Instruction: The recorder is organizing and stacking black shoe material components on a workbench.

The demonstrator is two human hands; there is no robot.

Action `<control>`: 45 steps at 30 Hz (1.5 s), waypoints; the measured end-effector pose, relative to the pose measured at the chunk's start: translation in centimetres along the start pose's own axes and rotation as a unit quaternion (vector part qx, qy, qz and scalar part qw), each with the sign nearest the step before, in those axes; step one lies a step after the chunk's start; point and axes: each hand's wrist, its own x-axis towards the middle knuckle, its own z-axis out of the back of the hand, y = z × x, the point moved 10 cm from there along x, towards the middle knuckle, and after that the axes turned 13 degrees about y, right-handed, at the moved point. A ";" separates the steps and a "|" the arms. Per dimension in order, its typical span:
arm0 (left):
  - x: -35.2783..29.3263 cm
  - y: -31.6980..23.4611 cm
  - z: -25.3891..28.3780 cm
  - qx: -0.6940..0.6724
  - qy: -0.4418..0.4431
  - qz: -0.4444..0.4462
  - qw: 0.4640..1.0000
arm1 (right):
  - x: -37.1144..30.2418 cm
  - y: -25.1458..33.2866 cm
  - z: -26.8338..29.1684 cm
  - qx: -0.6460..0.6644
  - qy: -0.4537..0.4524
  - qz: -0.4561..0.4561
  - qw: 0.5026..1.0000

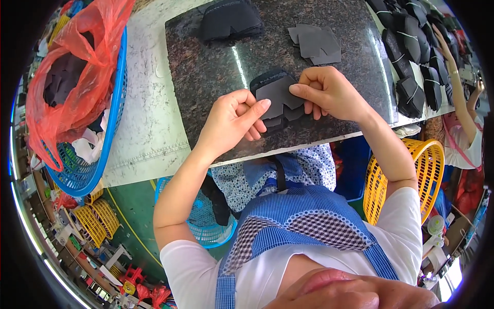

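Note:
A thin dark grey cut piece [278,97] with a notch in its lower edge is held between my two hands, over a small stack of black pieces [267,78] on the dark speckled stone slab. My left hand [234,119] pinches its left side, thumb on top. At its upper right corner, my right hand [332,93] has thumb and fingers closed on it. Beneath my hands, other dark pieces partly show. Farther off on the slab lie a thick stack of black notched pieces [230,21] and, to its right, a few loose grey pieces [316,44].
At left, a blue plastic basket [121,85] holds a red plastic bag [100,31] with dark pieces. Tied black bundles [409,41] lie along the right. Below the table are a light blue basket [206,236] and a yellow basket [437,170]. Another person's arm [455,82] reaches in at far right.

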 end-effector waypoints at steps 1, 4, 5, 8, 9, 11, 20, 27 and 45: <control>0.0 0.0 0.1 -0.003 0.000 0.006 1.000 | 0.1 -0.1 0.0 0.004 0.000 -0.015 1.000; 0.0 -0.2 0.1 0.018 0.000 0.032 0.999 | 0.3 -0.3 0.0 0.005 -0.002 -0.022 1.000; 0.0 -0.1 0.3 0.044 -0.004 0.051 0.998 | 0.4 -0.2 0.0 0.003 0.000 -0.020 1.000; -0.7 -1.6 1.6 0.295 -0.068 0.003 0.953 | 0.1 3.0 1.8 -0.284 -0.070 0.080 0.953; -1.0 -1.4 2.1 0.297 -0.078 0.001 0.952 | 0.4 3.1 2.8 -0.252 -0.069 0.097 0.960; -2.7 -3.3 3.5 0.252 -0.160 -0.105 0.949 | 1.4 4.9 4.9 -0.136 -0.126 0.188 0.965; -3.3 -8.1 6.1 0.322 -0.207 -0.165 0.909 | 9.5 13.0 3.8 -0.410 -0.173 0.393 0.805; 0.3 -12.1 6.2 0.584 -0.239 -0.317 0.708 | 10.8 12.9 9.1 -0.129 -0.210 0.281 0.928; 9.1 -12.4 -2.7 0.546 -0.105 -0.338 0.760 | -2.9 4.3 9.4 -0.450 -0.362 0.214 0.788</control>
